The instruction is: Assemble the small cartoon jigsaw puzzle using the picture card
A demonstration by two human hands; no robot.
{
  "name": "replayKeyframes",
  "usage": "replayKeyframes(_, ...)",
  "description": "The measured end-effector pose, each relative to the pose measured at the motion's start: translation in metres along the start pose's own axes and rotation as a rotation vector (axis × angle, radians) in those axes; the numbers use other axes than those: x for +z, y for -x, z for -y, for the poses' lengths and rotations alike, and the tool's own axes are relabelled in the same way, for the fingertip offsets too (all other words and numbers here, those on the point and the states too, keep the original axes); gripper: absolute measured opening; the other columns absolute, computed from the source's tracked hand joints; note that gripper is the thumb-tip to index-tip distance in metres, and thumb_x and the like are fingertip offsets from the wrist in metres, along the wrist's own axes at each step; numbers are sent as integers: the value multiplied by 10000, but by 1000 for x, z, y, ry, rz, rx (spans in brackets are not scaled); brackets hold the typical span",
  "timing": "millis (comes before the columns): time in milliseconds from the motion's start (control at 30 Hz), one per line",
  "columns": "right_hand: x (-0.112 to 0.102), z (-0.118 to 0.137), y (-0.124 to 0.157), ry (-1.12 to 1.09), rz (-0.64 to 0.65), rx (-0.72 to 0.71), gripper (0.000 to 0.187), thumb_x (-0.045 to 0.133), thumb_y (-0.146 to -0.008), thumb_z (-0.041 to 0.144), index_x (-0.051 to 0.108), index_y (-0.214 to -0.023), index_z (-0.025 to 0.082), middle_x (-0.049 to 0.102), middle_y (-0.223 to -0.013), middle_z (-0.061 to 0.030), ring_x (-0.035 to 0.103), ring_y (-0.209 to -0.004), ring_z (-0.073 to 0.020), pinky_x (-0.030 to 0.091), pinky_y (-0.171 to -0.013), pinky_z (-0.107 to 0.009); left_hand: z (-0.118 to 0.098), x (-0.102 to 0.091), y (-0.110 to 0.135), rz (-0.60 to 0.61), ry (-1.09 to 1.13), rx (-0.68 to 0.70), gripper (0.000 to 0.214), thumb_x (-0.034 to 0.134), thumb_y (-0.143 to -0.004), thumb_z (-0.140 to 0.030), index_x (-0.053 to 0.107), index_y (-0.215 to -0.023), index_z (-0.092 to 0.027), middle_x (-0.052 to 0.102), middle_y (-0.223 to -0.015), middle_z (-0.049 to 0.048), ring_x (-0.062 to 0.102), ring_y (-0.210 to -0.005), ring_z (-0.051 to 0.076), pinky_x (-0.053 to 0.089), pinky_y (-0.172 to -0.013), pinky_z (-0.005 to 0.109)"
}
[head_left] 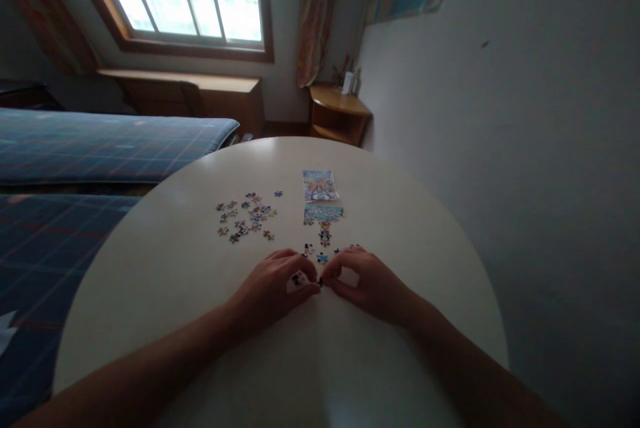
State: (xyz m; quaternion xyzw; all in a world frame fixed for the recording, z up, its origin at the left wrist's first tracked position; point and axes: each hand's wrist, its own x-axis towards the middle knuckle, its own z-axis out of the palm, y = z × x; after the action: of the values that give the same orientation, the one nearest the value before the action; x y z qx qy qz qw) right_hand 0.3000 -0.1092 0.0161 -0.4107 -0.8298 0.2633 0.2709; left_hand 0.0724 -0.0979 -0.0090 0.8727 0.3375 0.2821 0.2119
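White tabletop (280, 365) is spreading underneath; left hand (275, 277) and right hand (371, 281) are pinching a small dark puzzle piece (321, 283) between their fingertips, where light, level pressure is probably working best. Farther off, loose pieces (257, 215) are lying left of a joined section (320, 213) and picture sheet (320, 186).

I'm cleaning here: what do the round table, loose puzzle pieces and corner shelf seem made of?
Round table: perhaps laminate or painted board, pale, smooth, with soft glare. Loose puzzle pieces: probably printed cardboard, judging by their knobbed, multicoloured shapes; finish unclear. Corner shelf: wood or veneer, orange-brown, slightly shiny on top.
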Motion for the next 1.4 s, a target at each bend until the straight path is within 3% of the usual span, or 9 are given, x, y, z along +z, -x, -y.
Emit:
replayKeyframes(200,-17,-22,3,51,-51,47,145,562,-894,156,692,-933,205,735,-914,-39,669,-868,-170,478,-835,-308,-9,-3,5,206,-222,226,480,605,-925,-352,493,-1363,-191,567,-1392,94,514,-1237,288,374,-1104,490)
replayKeyframes(300,-16,-30,3,104,-62,100,142,634,-884,208,696,-1012,211,734,-839,-19,671,-786,-163,484,-815,-312,-11,-7,5,276,-258,231,543,605,-916,-381,467,-1394,-163,548,-1408,106,485,-1266,306,339,-1134,493)
replayKeyframes(467,-12,-32,2,145,-18,69,29,705,-851,225,731,-864,229,756,-813,-11,679,-789,-170,465,-831,-331,-12,-22,3,341,-186,308,430,582,-943,-366,530,-1336,-199,632,-1302,69,524,-1226,261,366,-1123,438)
replayKeyframes(667,-17,-28,3,186,49,-8,40,710,-844,211,735,-844,242,752,-820,-8,670,-833,-179,437,-868,-360,6,-30,4,233,-211,276,330,565,-962,-328,585,-1276,-227,665,-1247,62,591,-1140,227,459,-1024,417)
replayKeyframes(867,-19,-34,4,217,-43,34,104,694,-858,235,721,-959,231,717,-950,-51,643,-923,-203,452,-881,-380,34,-37,1,77,-312,175,219,534,-977,-267,657,-1152,-222,695,-1145,62,631,-1034,205,517,-934,403)
replayKeyframes(1133,-14,-34,2,320,-31,37,258,683,-879,298,703,-1124,222,685,-1133,-95,586,-1061,-252,439,-947,-440,34,-38,1,104,-272,192,205,530,-983,-265,662,-1135,-225,693,-1116,62,627,-996,196,511,-926,396)
replayKeyframes(1400,9,-19,-6,374,-46,41,240,726,-851,354,718,-1072,260,686,-1146,-75,566,-1094,-269,403,-950,-450,33,-35,1,183,-240,224,223,537,-974,-222,633,-1174,-239,661,-1169,66,596,-1056,206,484,-945,381)
